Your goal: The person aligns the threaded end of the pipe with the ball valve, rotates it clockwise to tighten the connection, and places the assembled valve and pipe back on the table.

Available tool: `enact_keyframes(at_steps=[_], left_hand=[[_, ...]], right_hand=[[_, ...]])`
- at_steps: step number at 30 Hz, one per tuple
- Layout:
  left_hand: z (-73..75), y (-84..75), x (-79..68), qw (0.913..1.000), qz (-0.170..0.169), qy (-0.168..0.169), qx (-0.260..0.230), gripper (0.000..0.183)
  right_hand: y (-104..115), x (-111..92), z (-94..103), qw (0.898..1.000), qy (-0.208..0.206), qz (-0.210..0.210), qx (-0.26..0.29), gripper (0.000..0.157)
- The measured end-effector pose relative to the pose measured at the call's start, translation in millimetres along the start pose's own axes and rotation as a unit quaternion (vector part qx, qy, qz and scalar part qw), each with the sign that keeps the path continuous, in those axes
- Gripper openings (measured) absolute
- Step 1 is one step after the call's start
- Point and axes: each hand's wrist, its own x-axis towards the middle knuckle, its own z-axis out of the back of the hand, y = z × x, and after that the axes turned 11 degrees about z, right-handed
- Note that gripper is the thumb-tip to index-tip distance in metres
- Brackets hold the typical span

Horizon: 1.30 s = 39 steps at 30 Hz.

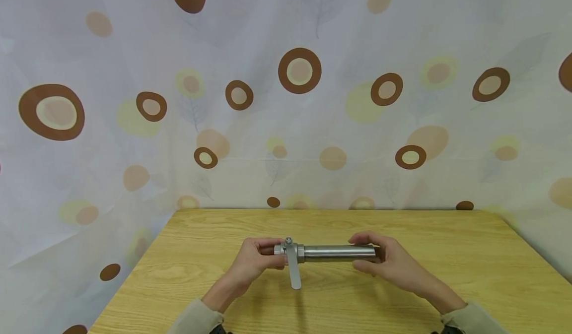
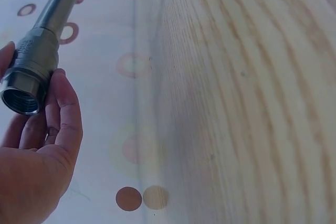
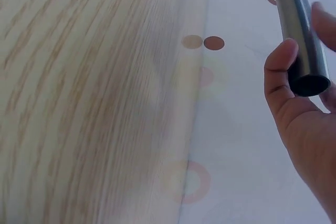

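A metal ball valve [image 1: 300,253] with a flat lever handle [image 1: 293,269] joins a straight steel pipe [image 1: 337,253]; both are held level above the table. My left hand [image 1: 250,264] grips the valve's left end between thumb and fingers. The lever points down toward me. In the left wrist view, the open threaded mouth of the valve [image 2: 37,56] faces the camera. At the pipe's far right end, my right hand [image 1: 395,264] holds it with thumb and fingers on opposite sides. The right wrist view shows the pipe [image 3: 299,24] with its dark hollow end near the palm.
Beneath the hands is a wood-grain table [image 1: 214,230]. A pale sheet [image 1: 330,125] with brown and yellow spots hangs behind the table and at its sides. Shadows of the arms and lever fall on the tabletop.
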Motion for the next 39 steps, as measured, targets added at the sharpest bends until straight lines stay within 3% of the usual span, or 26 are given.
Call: enact_keyframes(at_steps=[5, 12, 21, 26, 34, 39], left_hand=[[0.0, -0.7, 0.1, 1.0, -0.001, 0.003, -0.001, 0.043], [-0.7, -0.8, -0.8, 1.0, 0.003, 0.0, 0.0, 0.044], [-0.8, -0.4, -1.3, 1.0, 0.003, 0.0, -0.002, 0.044], [-0.5, -0.6, -1.9, 1.0, 0.001, 0.001, -0.003, 0.044], [-2.1, -1.2, -0.6, 1.0, 0.002, 0.0, -0.002, 0.045], [-2.5, -1.5, 0.1, 1.0, 0.004, 0.0, -0.002, 0.045]], right_hand=[[-2.4, 0.0, 0.0, 0.999, 0.003, 0.031, 0.013, 0.034], [-1.6, 0.3, 2.2, 1.0, 0.015, 0.02, 0.008, 0.027], [-0.4, -1.4, -0.6, 1.0, 0.001, 0.006, 0.016, 0.038], [-0.6, -1.5, 0.4, 1.0, 0.007, 0.02, 0.019, 0.032], [0.4, -0.3, 2.9, 1.0, 0.006, -0.017, 0.0, 0.032], [-1.2, -1.1, 1.9, 1.0, 0.003, 0.004, 0.016, 0.04]])
